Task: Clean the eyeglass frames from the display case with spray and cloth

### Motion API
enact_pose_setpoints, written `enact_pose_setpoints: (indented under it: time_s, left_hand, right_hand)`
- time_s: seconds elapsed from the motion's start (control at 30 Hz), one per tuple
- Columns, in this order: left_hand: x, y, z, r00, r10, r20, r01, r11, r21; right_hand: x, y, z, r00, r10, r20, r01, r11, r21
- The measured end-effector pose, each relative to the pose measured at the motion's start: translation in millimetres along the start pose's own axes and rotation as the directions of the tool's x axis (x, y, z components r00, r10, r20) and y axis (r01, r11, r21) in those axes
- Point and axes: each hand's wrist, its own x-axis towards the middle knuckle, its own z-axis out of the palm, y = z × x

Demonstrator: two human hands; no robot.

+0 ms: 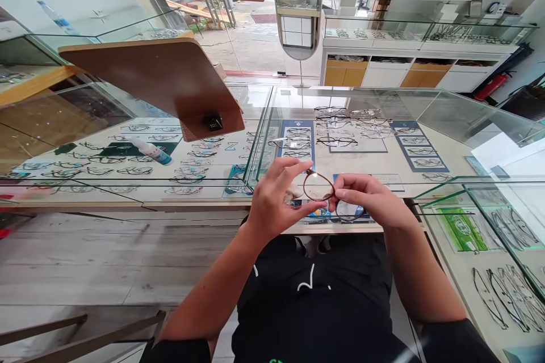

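Observation:
A pair of eyeglasses (320, 199) with thin brown rims is held up over the front of the glass display counter (293, 229). My left hand (276, 195) pinches its left rim, thumb below and fingers above. Something pale, perhaps a cloth, shows in the palm; I cannot make out what it is. At the bridge, the thumb and fingers of my right hand (370, 195) close on the frame. The right lens hangs below those fingers. Several other eyeglasses (336, 142) lie just beyond my hands.
A brown-backed mirror or board (157, 76) leans on the left counter, near a spray bottle (151, 150). Rows of glasses (506, 295) fill the case at right. Across the room are display cabinets (387, 71) and a red fire extinguisher (491, 86).

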Motion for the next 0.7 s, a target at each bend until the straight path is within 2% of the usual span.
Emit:
enact_pose_setpoints:
  time_s: [0.23,0.33,0.4,0.47,0.57,0.63,0.7]
  left_hand:
    - [-2.6,-1.0,2.4,0.998,-0.003,-0.069,0.0,0.999,-0.039]
    - [-4.5,-1.8,2.5,0.994,-0.044,-0.098,0.043,0.999,-0.013]
    - [-5.7,-2.3,2.5,0.987,-0.091,-0.131,0.093,0.996,0.01]
    - [-6.0,-2.4,2.7,0.972,-0.14,-0.191,0.149,0.988,0.033]
    - [-5.1,-2.2,4.5,0.932,-0.203,-0.301,0.228,0.972,0.052]
    - [-4.2,-2.4,7.1,0.904,-0.243,-0.353,0.278,0.959,0.052]
    - [-3.5,-2.9,10.9,0.882,-0.274,-0.382,0.316,0.948,0.049]
  right_hand:
    - [-0.8,-4.1,1.0,0.999,-0.031,-0.043,0.028,0.997,-0.074]
    - [-0.7,-4.6,1.2,0.991,-0.063,-0.118,0.051,0.993,-0.106]
    - [-1.0,-2.4,0.9,0.969,-0.123,-0.215,0.097,0.987,-0.128]
    - [-1.6,1.8,1.1,0.91,-0.215,-0.356,0.152,0.969,-0.196]
    - [-2.8,10.0,5.0,0.778,-0.362,-0.513,0.18,0.911,-0.37]
    - [-2.9,15.3,10.9,0.713,-0.454,-0.534,0.156,0.846,-0.511]
    - [-1.9,20.2,18.5,0.672,-0.53,-0.517,0.113,0.763,-0.636]
